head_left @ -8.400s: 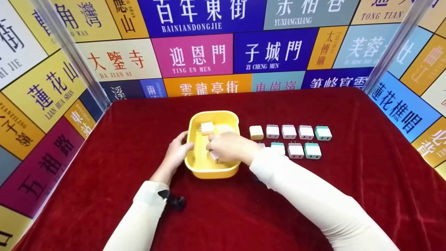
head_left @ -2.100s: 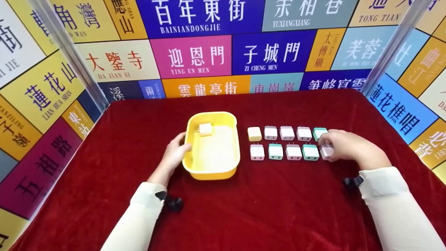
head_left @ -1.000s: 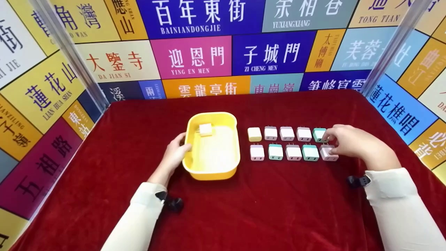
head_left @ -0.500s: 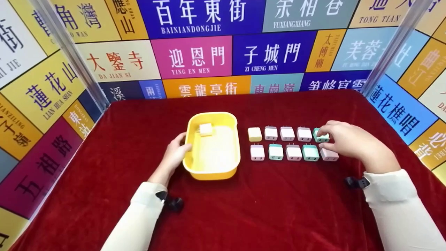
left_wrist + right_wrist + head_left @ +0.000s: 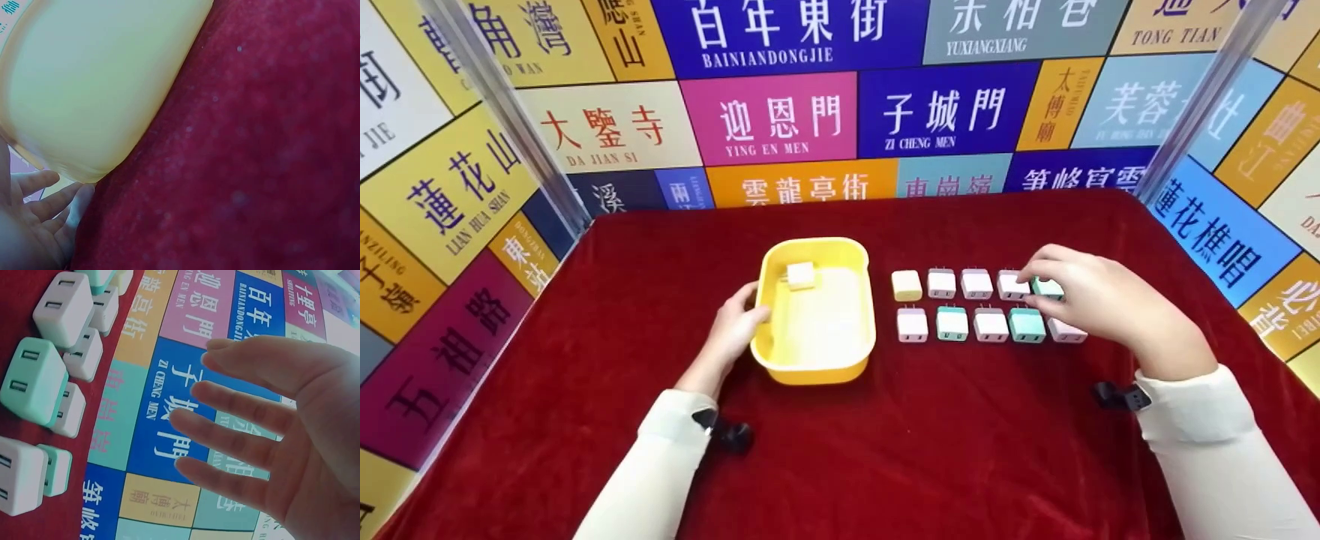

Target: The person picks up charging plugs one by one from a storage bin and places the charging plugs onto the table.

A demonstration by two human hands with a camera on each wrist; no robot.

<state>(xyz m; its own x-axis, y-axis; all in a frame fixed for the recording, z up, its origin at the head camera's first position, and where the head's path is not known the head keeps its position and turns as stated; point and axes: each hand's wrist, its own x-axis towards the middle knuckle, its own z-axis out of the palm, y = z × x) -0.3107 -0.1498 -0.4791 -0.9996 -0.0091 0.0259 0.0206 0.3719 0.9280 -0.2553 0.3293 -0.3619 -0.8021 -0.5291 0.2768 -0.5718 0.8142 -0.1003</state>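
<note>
My left hand [image 5: 733,324] holds the left side of a yellow plastic tub [image 5: 814,376], thumb over the rim and fingers against the outer wall. In the left wrist view those fingers [image 5: 50,197] touch the tub's lower end. One white USB charger [image 5: 800,276] lies inside, near the back. My right hand [image 5: 1091,294] hovers with fingers loosely spread over the right end of two rows of chargers, holding nothing. It partly covers a green charger [image 5: 1046,288] at the back and a pink charger [image 5: 1066,331] in front. Its open palm [image 5: 315,450] shows in the right wrist view.
Both rows hold several two-port chargers, among them a yellow charger [image 5: 907,286], a mauve charger [image 5: 1013,285] and a green charger [image 5: 1027,325]. Dark red cloth [image 5: 885,457] covers the table. Colourful sign panels [image 5: 780,120] stand behind it.
My right hand was in the tub with a charger, then placed a pink one at the front row's right end. It has let go and moved back and left. The left hand stays.
</note>
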